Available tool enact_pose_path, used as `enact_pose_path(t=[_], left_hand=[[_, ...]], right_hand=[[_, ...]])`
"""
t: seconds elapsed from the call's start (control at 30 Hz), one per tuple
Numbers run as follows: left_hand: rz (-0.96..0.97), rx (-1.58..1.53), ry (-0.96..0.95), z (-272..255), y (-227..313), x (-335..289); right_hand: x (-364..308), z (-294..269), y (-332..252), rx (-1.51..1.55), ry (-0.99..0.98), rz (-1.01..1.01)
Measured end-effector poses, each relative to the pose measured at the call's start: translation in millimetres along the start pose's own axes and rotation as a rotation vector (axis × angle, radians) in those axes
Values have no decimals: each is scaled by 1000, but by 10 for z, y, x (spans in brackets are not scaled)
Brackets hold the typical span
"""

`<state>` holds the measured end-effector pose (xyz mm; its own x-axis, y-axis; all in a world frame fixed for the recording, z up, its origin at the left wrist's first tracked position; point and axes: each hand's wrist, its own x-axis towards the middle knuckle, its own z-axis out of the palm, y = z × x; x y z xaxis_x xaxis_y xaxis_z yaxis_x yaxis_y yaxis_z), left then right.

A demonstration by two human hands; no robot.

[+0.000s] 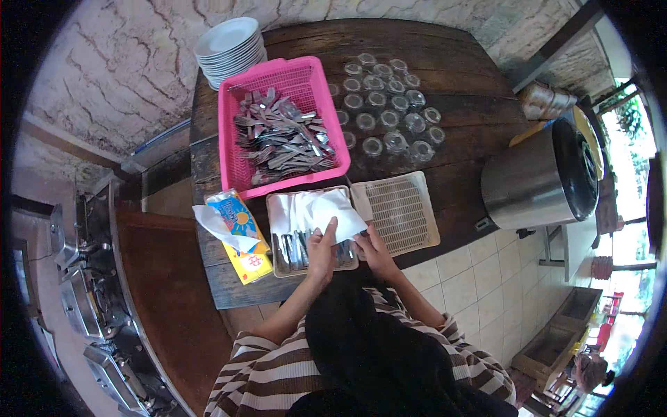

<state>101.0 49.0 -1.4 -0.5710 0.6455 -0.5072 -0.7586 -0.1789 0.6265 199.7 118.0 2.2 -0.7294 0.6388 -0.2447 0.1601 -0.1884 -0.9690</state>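
A white paper napkin is held over the near side of a beige plastic basket. My left hand grips its lower edge, thumb on top. At the napkin's right corner, my right hand has its fingers closed; a small dark piece shows by the fingertips, too hidden to name. In the basket lie several pieces of metal cutlery, handles toward me, with white napkins over their far ends. Just beyond stands a pink basket heaped with loose forks and spoons.
Left of the beige basket lies a yellow and blue napkin pack, a tissue pulled out. A second beige basket sits at right. Upturned glasses, stacked white plates and a big steel pot stand farther off. Chafing dishes line the left.
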Motion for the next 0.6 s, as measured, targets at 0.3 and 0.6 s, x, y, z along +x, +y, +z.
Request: enact_pose_path(t=[0.3,0.6], left_hand=[[-266,158,-213,576,-219,22],[-201,186,-260,709,-471,33]], right_hand=[[-282,-545,-20,316,-107,143],[-444,-759,-145,382,-124,141]])
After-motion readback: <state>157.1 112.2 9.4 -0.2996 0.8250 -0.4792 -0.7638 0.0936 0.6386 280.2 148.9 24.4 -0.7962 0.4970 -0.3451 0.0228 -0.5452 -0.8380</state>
